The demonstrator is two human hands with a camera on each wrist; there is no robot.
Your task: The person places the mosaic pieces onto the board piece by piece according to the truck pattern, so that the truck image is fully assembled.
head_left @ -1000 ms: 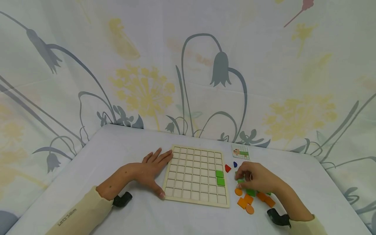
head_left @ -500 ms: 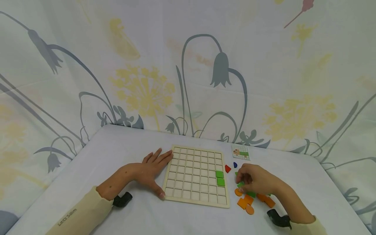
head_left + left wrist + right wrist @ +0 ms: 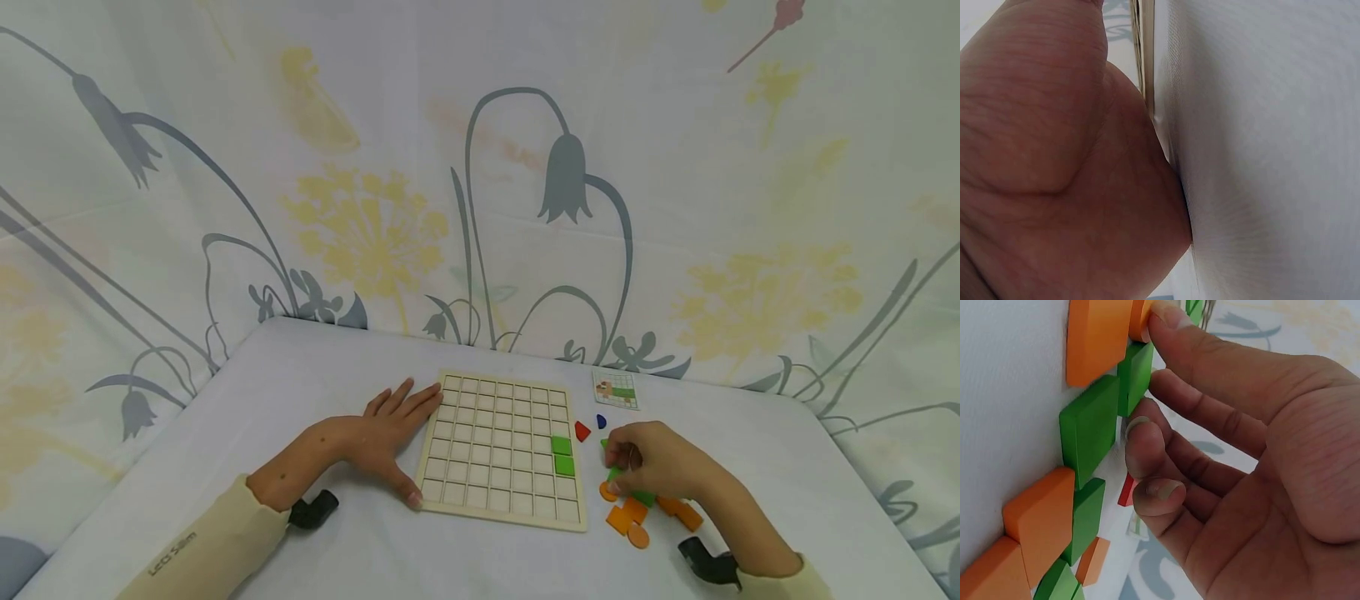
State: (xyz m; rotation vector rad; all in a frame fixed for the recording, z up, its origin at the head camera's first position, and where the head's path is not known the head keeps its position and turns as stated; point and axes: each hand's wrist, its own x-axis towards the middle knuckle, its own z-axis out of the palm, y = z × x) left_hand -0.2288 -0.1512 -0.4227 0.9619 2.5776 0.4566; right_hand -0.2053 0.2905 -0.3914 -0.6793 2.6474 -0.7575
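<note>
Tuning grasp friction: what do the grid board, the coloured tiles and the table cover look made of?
Grid board: pale, matte, probably light wood or plywood, with thin cut ribs between the cells. Green tiles and orange tiles: thick, flat-coloured and matte with softly rounded edges, so painted wood or dense foam; cannot tell which. Table cover: white cloth, fine weave visible in the left wrist view.

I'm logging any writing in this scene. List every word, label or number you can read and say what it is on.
"LCCI Slim", or close to it: small grey lettering on the left sleeve, too blurred to be sure of the spelling.
The pattern card beyond the grid board shows only a picture; no text is readable.
Nothing else carries writing.
</note>
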